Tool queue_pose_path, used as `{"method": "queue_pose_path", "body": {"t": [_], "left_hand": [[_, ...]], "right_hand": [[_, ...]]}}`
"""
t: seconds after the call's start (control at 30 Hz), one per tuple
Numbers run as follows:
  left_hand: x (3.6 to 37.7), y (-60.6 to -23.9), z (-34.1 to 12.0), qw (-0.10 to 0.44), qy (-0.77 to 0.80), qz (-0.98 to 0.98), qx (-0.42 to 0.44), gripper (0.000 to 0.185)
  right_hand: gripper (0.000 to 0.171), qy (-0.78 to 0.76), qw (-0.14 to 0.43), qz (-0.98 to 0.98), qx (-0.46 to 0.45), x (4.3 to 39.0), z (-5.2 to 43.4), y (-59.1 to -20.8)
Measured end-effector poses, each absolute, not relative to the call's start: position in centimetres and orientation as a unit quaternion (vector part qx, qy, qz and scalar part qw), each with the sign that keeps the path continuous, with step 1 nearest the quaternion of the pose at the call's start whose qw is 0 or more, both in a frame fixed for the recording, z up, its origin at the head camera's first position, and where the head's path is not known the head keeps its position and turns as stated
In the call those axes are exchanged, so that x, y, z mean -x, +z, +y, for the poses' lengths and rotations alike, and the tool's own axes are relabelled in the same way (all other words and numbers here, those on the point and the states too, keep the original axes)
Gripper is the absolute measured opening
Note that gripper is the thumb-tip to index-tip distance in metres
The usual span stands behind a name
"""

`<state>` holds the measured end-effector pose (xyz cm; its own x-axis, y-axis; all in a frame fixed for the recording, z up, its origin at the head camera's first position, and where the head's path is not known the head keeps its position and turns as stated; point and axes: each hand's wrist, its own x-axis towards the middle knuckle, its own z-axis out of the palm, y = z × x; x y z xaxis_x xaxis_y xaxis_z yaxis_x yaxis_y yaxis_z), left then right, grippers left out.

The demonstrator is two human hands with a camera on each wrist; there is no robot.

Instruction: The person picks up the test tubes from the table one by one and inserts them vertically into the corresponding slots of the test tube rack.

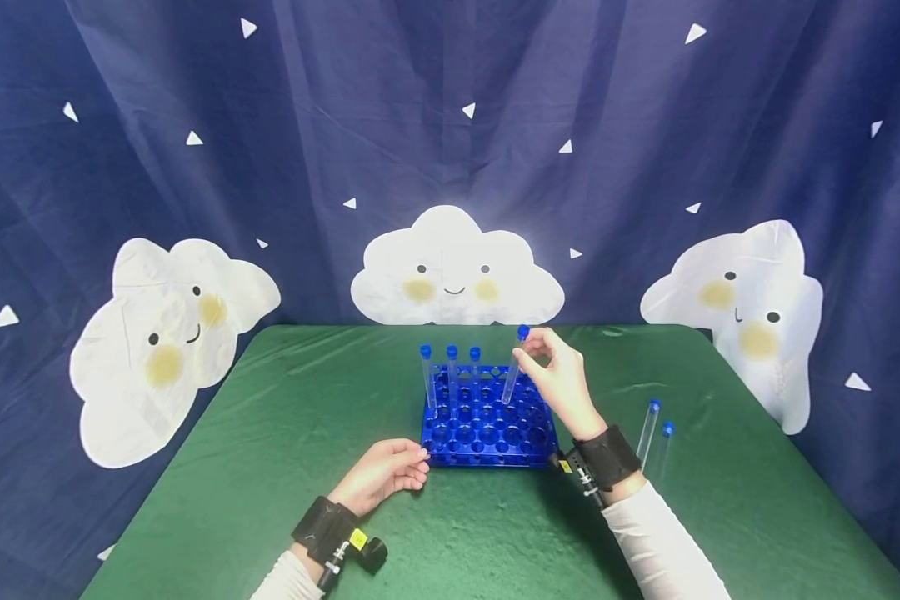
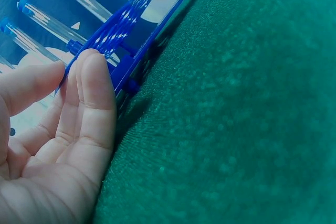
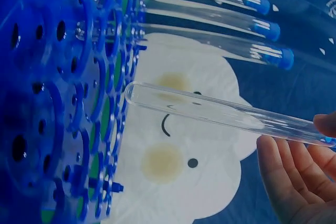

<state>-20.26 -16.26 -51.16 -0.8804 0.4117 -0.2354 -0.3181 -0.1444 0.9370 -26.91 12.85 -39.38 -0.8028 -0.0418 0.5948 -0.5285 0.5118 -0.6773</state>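
A blue test tube rack [image 1: 487, 421] stands on the green table [image 1: 270, 467], with three blue-capped clear tubes [image 1: 451, 371] upright in its back row. My right hand [image 1: 558, 375] pinches another blue-capped tube [image 1: 513, 371] near its cap and holds it tilted, its round bottom just above the rack's right holes. In the right wrist view that tube [image 3: 220, 111] hovers beside the rack [image 3: 58, 103]. My left hand [image 1: 386, 475] rests on the table with its fingertips [image 2: 92, 77] touching the rack's front left corner [image 2: 126, 40].
Two more capped tubes [image 1: 654, 433] lie on the table to the right of my right forearm. A dark blue curtain with white clouds [image 1: 453, 271] hangs close behind the table's far edge.
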Motion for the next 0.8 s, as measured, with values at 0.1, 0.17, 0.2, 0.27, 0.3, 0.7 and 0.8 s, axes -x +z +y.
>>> {"method": "queue_pose_path", "body": {"t": [0.1, 0.17, 0.2, 0.27, 0.3, 0.7, 0.8], "left_hand": [[20.2, -51.1, -16.3, 0.242, 0.756, 0.607, -0.041, 0.007], [20.2, -51.1, -16.3, 0.242, 0.756, 0.607, -0.042, 0.007], [20.2, -51.1, -16.3, 0.242, 0.756, 0.607, -0.042, 0.007], [20.3, -51.1, -16.3, 0.242, 0.755, 0.608, -0.041, 0.007], [20.3, -51.2, -16.3, 0.242, 0.754, 0.609, -0.041, 0.007], [20.4, -51.3, -16.3, 0.243, 0.754, 0.609, -0.034, 0.008], [20.4, -51.2, -16.3, 0.244, 0.754, 0.609, -0.036, 0.008]], "right_hand": [[0.019, 0.457, 0.256, -0.833, -0.178, 27.0, 12.4, -39.7], [0.019, 0.454, 0.252, -0.835, -0.182, 27.1, 12.1, -39.9], [0.018, 0.451, 0.249, -0.837, -0.183, 27.1, 12.0, -40.1], [0.018, 0.447, 0.242, -0.841, -0.187, 27.1, 11.8, -40.4], [0.017, 0.445, 0.238, -0.842, -0.189, 27.2, 11.7, -40.5], [0.017, 0.411, 0.227, -0.857, -0.212, 27.1, 11.2, -41.7], [0.017, 0.416, 0.218, -0.857, -0.213, 27.1, 11.3, -41.9]]}}
